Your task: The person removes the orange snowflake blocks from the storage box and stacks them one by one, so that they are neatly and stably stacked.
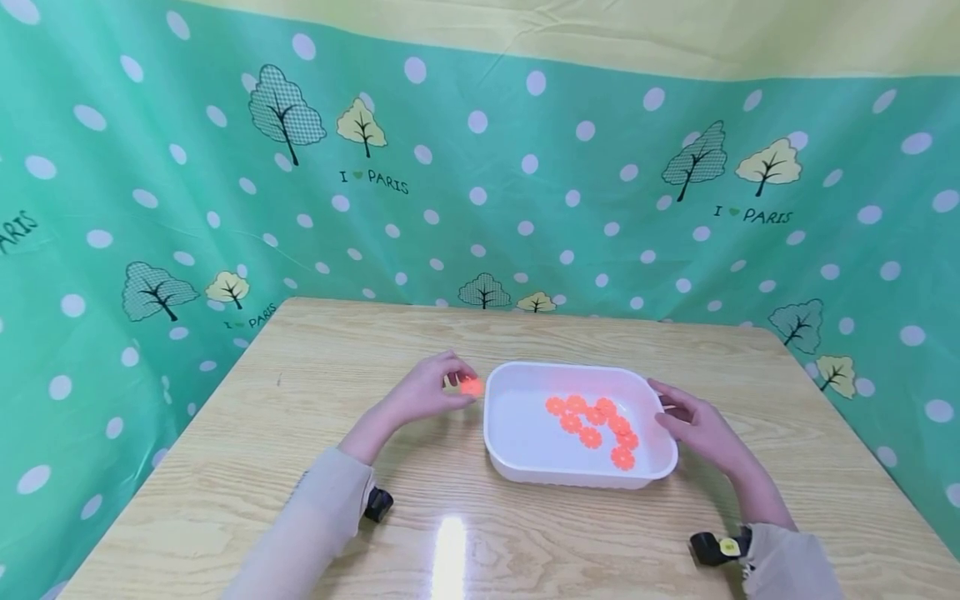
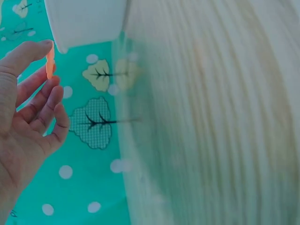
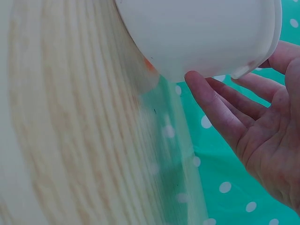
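Observation:
My left hand [image 1: 432, 388] pinches a thin orange flower-shaped piece [image 1: 471, 387] just outside the left end of a white rectangular basin [image 1: 517, 450]. In the left wrist view the orange piece [image 2: 50, 61] stands edge-on between thumb and fingertips. Several more orange flower-shaped pieces [image 1: 590, 437] lie inside the basin, mostly toward its right half, some overlapping. At the basin's right end, my right hand [image 1: 701, 429] touches the rim and outer wall. The right wrist view shows its fairly straight fingers [image 3: 204, 89] against the white wall [image 3: 201, 42].
A light wood-grain table [image 1: 360, 342] carries the basin. Behind and beside it hangs a green polka-dot cloth [image 1: 450, 167] printed with trees. Black wrist devices, one on the left wrist [image 1: 378, 504] and one on the right [image 1: 718, 547], sit near the sleeves.

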